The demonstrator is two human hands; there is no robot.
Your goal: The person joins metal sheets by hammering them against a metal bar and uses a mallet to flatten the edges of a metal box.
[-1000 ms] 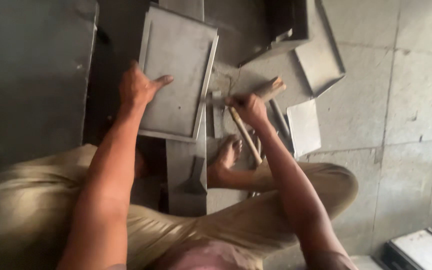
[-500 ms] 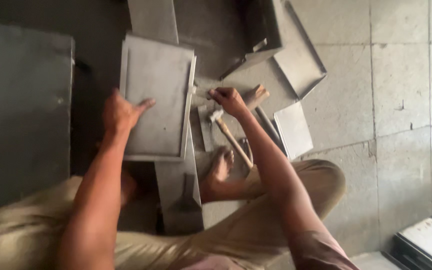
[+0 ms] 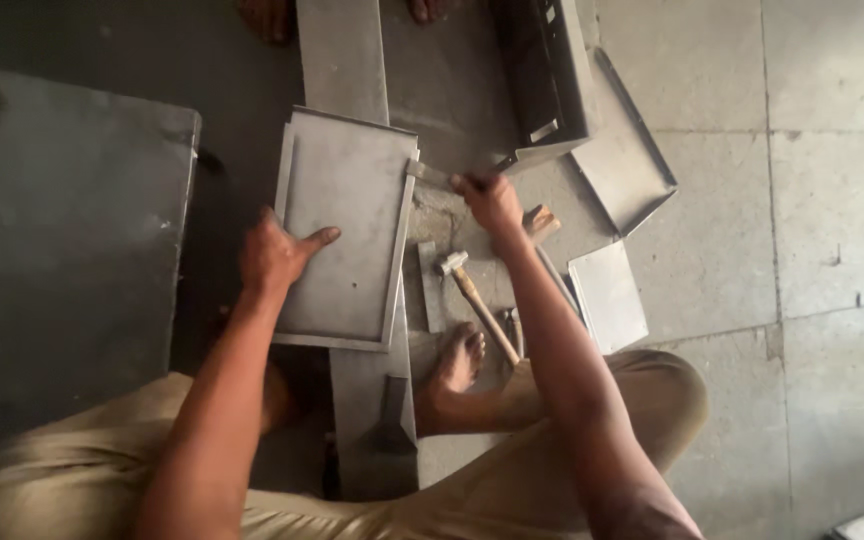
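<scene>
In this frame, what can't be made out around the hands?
Head view only:
- What the right hand pinches: a small grey piece at the tray corner, mostly hidden by the fingers.
- Tray's left edge under the left hand: covered by the palm.
- Hammer handle's end: hidden behind the right forearm.
- Feet at the top edge: cut off.

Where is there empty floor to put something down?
Bare floor tiles lie right of the tilted metal tray and small flat sheet. It is crowded between the right hand, hammer and bare foot; the left hand presses the folded sheet-metal panel.
</scene>
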